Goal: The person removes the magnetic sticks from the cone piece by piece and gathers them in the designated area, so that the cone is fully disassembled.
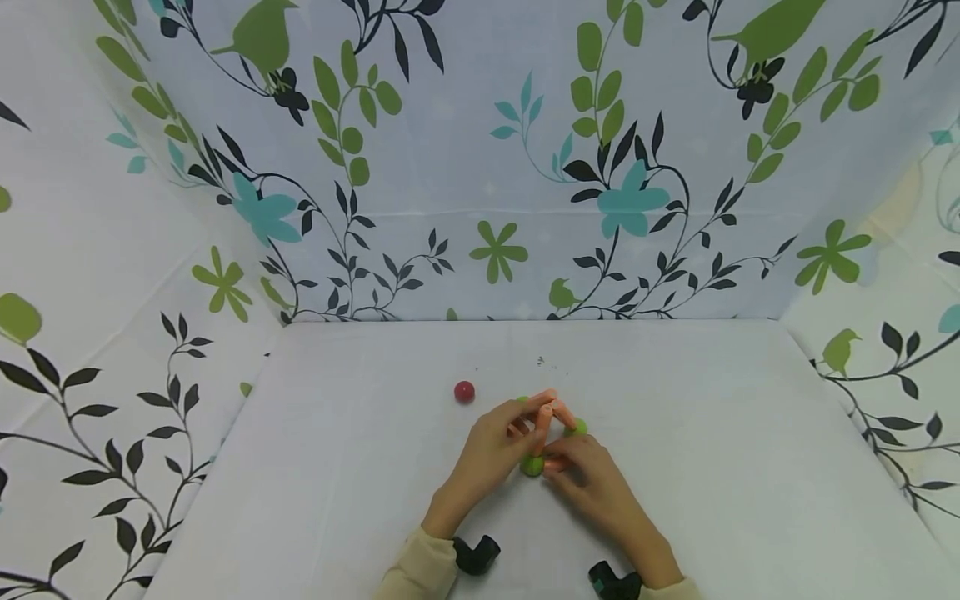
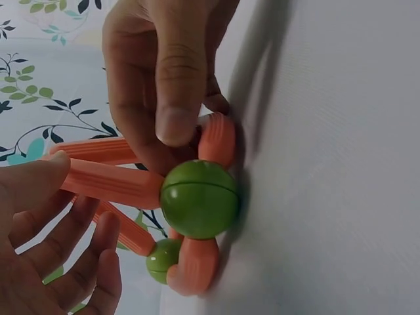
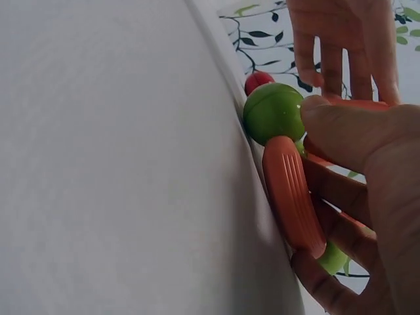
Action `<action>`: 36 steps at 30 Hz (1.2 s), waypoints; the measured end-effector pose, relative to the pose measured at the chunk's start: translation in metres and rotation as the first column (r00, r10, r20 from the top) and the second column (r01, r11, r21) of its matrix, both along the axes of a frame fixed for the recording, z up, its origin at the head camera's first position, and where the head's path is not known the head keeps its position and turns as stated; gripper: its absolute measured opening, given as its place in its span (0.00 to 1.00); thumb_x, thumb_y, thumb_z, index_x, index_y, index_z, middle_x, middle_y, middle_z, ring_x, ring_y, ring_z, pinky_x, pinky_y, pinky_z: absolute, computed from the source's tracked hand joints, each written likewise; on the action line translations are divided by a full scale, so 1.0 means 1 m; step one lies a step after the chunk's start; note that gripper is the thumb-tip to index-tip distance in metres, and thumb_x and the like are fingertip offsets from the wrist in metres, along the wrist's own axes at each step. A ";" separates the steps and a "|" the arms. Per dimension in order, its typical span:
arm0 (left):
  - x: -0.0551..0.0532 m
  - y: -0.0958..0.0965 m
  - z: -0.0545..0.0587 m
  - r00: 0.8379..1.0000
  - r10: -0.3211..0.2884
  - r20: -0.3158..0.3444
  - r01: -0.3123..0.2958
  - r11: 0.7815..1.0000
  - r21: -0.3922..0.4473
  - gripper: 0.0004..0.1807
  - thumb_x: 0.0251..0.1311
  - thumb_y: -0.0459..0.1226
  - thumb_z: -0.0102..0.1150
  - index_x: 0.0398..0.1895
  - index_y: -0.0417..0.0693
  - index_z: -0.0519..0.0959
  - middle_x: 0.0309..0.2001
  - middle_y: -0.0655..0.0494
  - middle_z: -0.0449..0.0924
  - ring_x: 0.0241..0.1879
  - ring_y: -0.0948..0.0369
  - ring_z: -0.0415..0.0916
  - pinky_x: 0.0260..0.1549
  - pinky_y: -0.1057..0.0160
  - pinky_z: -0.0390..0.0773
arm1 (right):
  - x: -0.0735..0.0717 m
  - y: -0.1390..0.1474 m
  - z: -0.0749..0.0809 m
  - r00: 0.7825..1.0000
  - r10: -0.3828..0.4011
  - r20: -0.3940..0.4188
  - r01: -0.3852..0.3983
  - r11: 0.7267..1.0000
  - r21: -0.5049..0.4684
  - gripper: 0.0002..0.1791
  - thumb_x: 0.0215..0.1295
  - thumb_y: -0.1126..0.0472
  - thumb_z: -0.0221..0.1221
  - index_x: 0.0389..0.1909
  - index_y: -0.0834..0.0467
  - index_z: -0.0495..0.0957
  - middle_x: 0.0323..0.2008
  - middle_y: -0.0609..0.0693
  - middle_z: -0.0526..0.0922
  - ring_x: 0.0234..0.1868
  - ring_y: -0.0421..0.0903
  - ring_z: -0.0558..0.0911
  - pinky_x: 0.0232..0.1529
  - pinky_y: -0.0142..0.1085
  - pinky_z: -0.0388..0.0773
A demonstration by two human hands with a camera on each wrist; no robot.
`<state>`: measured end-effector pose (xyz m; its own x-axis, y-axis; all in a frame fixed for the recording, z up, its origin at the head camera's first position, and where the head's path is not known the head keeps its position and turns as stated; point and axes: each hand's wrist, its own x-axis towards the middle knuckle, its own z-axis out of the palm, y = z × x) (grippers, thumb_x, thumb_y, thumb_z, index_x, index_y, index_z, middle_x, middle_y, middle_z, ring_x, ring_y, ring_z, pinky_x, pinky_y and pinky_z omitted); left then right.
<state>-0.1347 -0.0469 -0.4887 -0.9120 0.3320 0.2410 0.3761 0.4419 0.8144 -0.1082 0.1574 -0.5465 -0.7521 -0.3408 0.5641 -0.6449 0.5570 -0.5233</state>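
Note:
A toy frame of ridged orange rods and green balls stands on the white table, its rods leaning together at the top. My left hand (image 1: 486, 446) pinches a slanted orange rod (image 2: 115, 182) that rises from the front green ball (image 2: 200, 199). Close to that ball, my right hand (image 1: 600, 487) holds the frame low down. In the right wrist view its thumb meets the green ball (image 3: 274, 113), and its fingers curl behind a curved orange base rod (image 3: 292, 197). Another green ball (image 1: 577, 427) shows at the right. My hands partly hide the far side.
A small red ball (image 1: 464, 392) lies on the white table (image 1: 360, 467), left of the frame and farther back. Cloth printed with leaves and birds (image 1: 450, 150) hangs behind the table and along both sides. Small dark marks (image 1: 541, 361) dot the tabletop beyond the frame.

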 end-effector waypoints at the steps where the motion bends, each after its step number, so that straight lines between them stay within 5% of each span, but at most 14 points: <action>1: -0.001 0.001 0.001 1.000 0.004 0.002 -0.004 1.000 0.008 0.22 0.74 0.50 0.60 0.68 0.66 0.78 0.50 0.67 0.87 0.42 0.68 0.82 0.45 0.68 0.82 | 0.000 -0.001 -0.001 1.000 -0.004 -0.002 0.004 1.000 0.007 0.18 0.55 0.65 0.76 0.46 0.52 0.85 0.41 0.42 0.88 0.46 0.41 0.81 0.52 0.38 0.75; 8: -0.003 0.002 0.002 1.000 0.002 0.030 -0.003 0.999 0.046 0.19 0.69 0.41 0.67 0.62 0.54 0.82 0.48 0.61 0.87 0.46 0.63 0.83 0.46 0.67 0.82 | 0.003 -0.009 -0.002 0.995 -0.089 0.041 0.086 0.994 0.071 0.18 0.55 0.58 0.77 0.47 0.49 0.85 0.41 0.40 0.88 0.47 0.40 0.81 0.49 0.45 0.78; 16: -0.004 0.005 0.002 0.999 -0.011 0.040 0.008 0.997 0.078 0.19 0.67 0.37 0.68 0.61 0.52 0.81 0.53 0.60 0.87 0.47 0.62 0.83 0.45 0.67 0.82 | 0.005 -0.018 0.003 0.982 -0.177 0.064 0.170 0.980 0.104 0.20 0.51 0.55 0.79 0.46 0.47 0.85 0.39 0.40 0.87 0.44 0.39 0.80 0.41 0.40 0.72; 36: -0.006 -0.001 0.001 0.996 -0.052 0.067 0.038 0.982 0.183 0.16 0.67 0.37 0.69 0.56 0.57 0.82 0.61 0.62 0.85 0.49 0.61 0.86 0.46 0.65 0.84 | 0.008 -0.024 0.002 0.971 -0.214 0.105 0.205 0.975 0.087 0.20 0.52 0.54 0.78 0.47 0.47 0.86 0.43 0.40 0.89 0.48 0.41 0.80 0.43 0.39 0.69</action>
